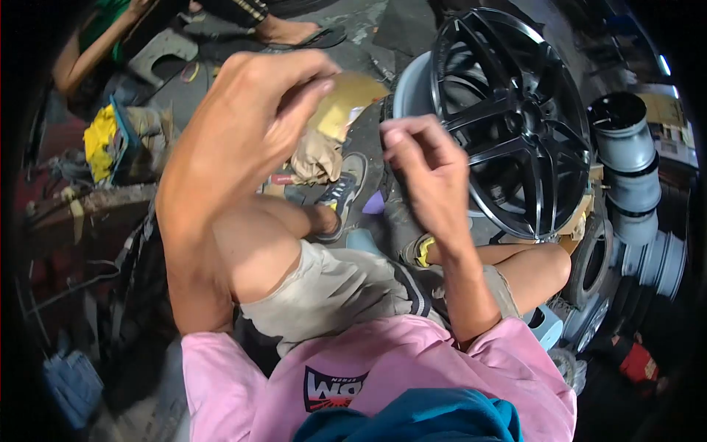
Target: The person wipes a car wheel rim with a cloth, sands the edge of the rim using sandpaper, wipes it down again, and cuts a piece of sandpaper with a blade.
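The black spoked alloy wheel (529, 116) is tilted up at the right side of the floor (361, 23), its support hidden. The right hand (433, 160) is held with curled fingers near its rim; whether anything is gripped cannot be told. The left hand (266, 94) is bent, thumb and index brought close beside a blurred yellowish sheet (353, 99), so a grip cannot be confirmed. The wheel is judged heavy, stiff, slick and easily scratched, best grasped by its outer rim
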Action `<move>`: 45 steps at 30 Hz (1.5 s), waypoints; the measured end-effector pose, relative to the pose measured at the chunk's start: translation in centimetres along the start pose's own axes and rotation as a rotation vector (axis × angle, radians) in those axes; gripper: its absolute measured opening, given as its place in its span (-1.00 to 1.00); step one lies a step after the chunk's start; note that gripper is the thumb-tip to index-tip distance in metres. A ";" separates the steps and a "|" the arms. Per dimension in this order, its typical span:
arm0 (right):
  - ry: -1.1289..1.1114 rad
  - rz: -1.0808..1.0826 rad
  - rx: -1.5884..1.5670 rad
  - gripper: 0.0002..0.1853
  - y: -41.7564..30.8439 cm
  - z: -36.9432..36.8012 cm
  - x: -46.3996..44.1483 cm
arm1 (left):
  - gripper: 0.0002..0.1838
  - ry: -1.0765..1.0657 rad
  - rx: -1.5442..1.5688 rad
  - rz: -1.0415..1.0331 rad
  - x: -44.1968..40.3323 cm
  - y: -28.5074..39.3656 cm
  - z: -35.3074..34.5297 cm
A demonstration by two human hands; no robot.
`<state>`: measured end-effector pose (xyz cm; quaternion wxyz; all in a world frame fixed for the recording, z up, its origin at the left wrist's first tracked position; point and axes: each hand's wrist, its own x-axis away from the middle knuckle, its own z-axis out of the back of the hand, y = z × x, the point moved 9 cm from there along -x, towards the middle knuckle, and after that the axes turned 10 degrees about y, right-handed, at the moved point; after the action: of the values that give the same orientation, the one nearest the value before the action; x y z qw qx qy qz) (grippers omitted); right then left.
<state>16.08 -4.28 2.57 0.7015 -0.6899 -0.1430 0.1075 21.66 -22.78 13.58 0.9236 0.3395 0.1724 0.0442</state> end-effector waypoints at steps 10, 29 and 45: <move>0.060 0.278 0.179 -0.81 -7.2 1.7 -1.7 | -0.80 0.087 0.104 -0.301 -1.1 1.9 0.1; -0.398 0.567 0.968 -0.77 0.9 -4.3 -14.0 | -0.49 -0.266 -0.320 0.645 23.8 -33.4 -26.1; -0.460 0.668 1.235 -0.72 3.2 -5.7 -13.8 | -0.64 -0.012 -0.298 0.970 23.7 -37.8 -20.8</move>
<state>5.33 -14.33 -1.41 0.8443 -0.1362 0.0177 0.5180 35.26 -34.22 -32.31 0.8360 0.2455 -0.0185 0.4905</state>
